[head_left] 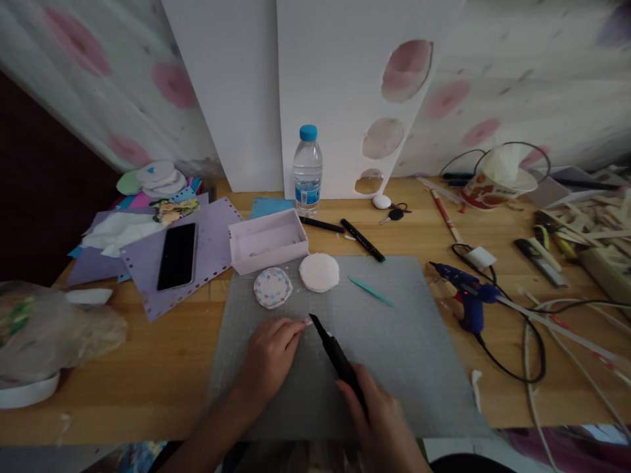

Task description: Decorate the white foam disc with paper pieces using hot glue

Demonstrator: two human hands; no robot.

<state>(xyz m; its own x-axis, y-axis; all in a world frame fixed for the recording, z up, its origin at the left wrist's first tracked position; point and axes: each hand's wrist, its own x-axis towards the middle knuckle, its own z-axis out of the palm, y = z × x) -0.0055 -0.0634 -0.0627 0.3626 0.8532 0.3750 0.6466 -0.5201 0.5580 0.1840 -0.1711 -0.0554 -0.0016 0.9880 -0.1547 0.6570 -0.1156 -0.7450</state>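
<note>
My right hand [377,410] is wrapped around a black utility knife [340,361], its dark blade pointing up and left. The blade tip is at a small pale piece [308,321], which my left hand [273,351] pinches between its fingertips. Whether the blade touches the piece I cannot tell. Both hands are over a grey cutting mat [394,355]. Just beyond them lie a round disc with blue and pink dots [273,288] and a plain white disc [319,272]. A teal pointed strip [371,290] rests to their right.
Behind the discs is an open white box [269,242], near a water bottle [308,171] and black markers [362,240]. A phone [177,256] lies on purple paper at left. On the right are a blue glue gun [466,292] with cables and a grey cutter [541,263].
</note>
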